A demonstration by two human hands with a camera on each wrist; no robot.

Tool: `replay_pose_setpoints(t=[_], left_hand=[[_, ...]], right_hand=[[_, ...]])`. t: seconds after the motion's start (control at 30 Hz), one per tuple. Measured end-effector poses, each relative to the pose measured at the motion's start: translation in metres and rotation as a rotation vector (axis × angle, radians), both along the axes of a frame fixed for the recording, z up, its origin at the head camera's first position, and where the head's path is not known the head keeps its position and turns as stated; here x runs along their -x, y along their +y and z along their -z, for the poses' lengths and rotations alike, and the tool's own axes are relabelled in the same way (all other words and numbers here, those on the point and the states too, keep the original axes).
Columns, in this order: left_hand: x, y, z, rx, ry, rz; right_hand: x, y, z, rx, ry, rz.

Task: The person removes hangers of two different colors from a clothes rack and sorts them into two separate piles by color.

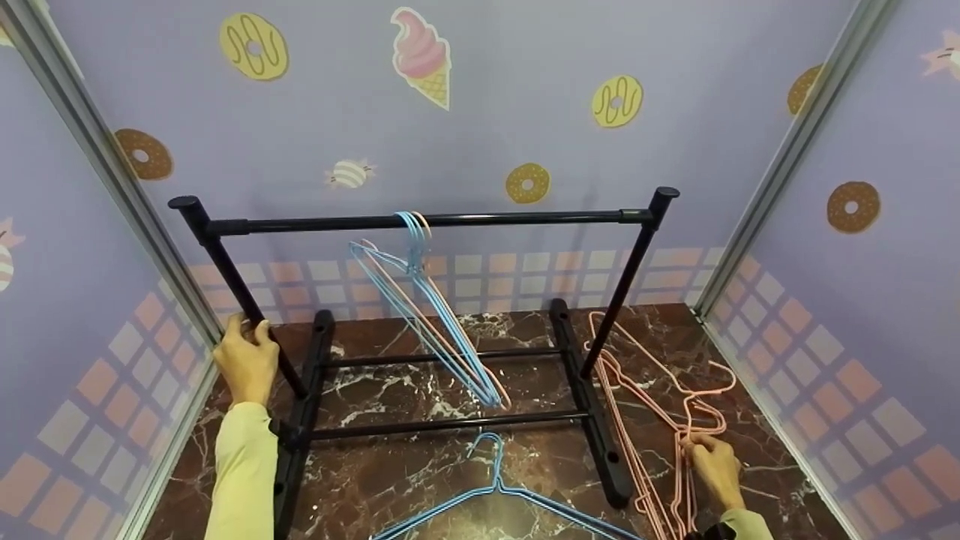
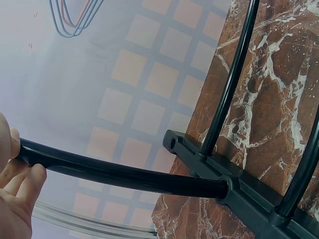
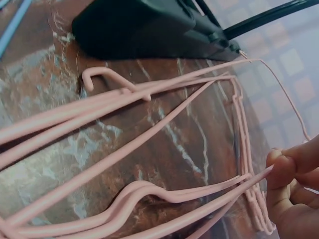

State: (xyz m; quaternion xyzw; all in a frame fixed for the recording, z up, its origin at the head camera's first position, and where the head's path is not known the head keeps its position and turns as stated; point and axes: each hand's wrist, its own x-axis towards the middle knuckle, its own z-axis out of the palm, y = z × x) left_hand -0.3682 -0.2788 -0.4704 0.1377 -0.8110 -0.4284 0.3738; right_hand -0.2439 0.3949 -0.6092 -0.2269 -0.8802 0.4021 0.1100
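Two hands work at a black tubular clothes rack [image 1: 420, 221] on a glossy brown marble floor [image 1: 390, 465]. The left hand [image 1: 246, 360] clasps the rack's smooth left upright. The right hand [image 1: 716, 469] pinches thin pink wire hangers [image 1: 660, 405] heaped on the floor just right of the rack's foot, near the wall. Blue and pink hangers [image 1: 427, 315] dangle from the rail; a blue hanger [image 1: 499, 491] lies in front.
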Motion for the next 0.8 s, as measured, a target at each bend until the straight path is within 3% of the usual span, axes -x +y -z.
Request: replay_pose_setpoints(t=[0.17, 0.3, 0.47, 0.8], left_hand=[[0.0, 0.001, 0.0, 0.008, 0.004, -0.006], [0.0, 0.002, 0.0, 0.01, 0.012, -0.007], [-0.001, 0.002, -0.001, 0.016, 0.012, 0.003], [-0.002, 0.0, 0.0, 0.004, 0.004, 0.006]], right_hand=[[0.002, 0.004, 0.011, -0.027, -0.002, -0.014], [0.001, 0.005, 0.018, -0.117, -0.01, -0.042], [0.002, 0.004, 0.023, -0.217, 0.059, -0.05], [0.007, -0.003, 0.031, -0.231, 0.095, -0.046]])
